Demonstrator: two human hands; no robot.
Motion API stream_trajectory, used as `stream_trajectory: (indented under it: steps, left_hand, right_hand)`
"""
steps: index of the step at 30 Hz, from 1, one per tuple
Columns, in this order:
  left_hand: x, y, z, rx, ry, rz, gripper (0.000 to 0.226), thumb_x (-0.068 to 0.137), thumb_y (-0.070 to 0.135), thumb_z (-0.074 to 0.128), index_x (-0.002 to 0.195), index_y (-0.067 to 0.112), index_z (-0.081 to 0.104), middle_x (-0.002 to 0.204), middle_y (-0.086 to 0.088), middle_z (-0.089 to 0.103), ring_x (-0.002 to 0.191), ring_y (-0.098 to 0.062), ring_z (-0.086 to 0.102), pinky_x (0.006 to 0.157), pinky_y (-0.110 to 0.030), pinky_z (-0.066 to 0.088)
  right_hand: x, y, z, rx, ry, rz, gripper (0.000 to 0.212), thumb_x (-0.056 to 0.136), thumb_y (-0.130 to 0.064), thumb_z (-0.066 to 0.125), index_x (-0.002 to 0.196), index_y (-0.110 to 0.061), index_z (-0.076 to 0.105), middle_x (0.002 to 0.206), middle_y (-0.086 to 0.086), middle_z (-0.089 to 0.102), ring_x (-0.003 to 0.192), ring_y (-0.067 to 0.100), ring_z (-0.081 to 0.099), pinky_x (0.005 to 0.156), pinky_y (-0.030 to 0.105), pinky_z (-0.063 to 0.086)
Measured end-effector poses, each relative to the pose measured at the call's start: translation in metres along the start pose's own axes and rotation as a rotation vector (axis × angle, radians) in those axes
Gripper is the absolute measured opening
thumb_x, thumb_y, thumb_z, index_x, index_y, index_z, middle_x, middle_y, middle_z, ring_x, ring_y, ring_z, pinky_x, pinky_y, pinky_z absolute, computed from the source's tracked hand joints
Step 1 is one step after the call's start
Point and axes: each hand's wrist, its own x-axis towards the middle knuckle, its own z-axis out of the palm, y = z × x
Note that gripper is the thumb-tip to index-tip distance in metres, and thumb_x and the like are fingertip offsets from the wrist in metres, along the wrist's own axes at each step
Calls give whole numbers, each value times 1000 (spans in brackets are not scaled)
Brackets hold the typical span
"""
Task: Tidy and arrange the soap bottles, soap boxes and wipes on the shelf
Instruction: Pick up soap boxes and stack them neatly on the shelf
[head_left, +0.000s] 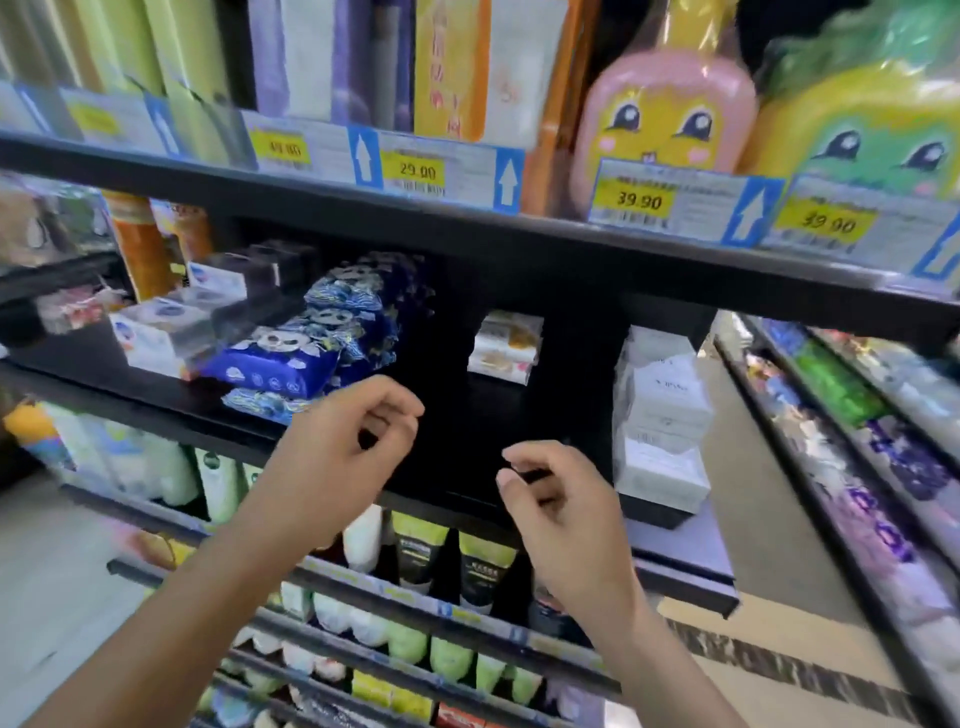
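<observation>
Both hands up before the black middle shelf (457, 499), centre of the frame, holding nothing. Left hand (345, 449) at centre, fingers loosely curled, thumb and forefinger tips nearly meeting, just below the blue wipes packs (291, 364). Right hand (558, 506) a little lower and to the right, fingers likewise loosely curled inward, apart from any product. Blue wipes stacked centre-left on that shelf, front pack tilted. White soap boxes (161, 335) just left of them, in a row running back. More white boxes (662, 415) piled at centre-right near the shelf end; a small stack of pale packs (506, 345) set back between. Orange bottles (140, 244) standing at upper left behind the soap boxes. Yellow price tags (415, 169) along the shelf edge above. Blurred throughout.
</observation>
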Motion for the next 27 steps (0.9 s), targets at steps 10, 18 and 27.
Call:
stream_trajectory:
  steps: [10,18,27]
  left_hand:
    - [95,-87,48,405,-194,280,25,95,29,65,120,31,67,116,9,63,105,-20,59,93,-43,51]
    - [94,-106,58,450,-197,279,17,94,36,58,109,30,65,108,8,60,98,-19,54,88,-39,49]
    - [98,-104,56,415,-188,241,15,93,35,62,107,31,66,106,12,60,100,-17,56,89,-37,49]
  right_hand:
    - [142,33,28,-639,111,14,56,91,-40,72,143,-34,54,141,-6,44,112,17,64,91,36,56]
    - [219,57,50,-848,-125,235,88,93,-47,70,164,-27,20,169,6,16,144,34,44,111,43,46]
    - [223,54,34,-856,-70,161,64,88,-37,81,144,-24,53,144,5,55,130,28,56,104,39,49]
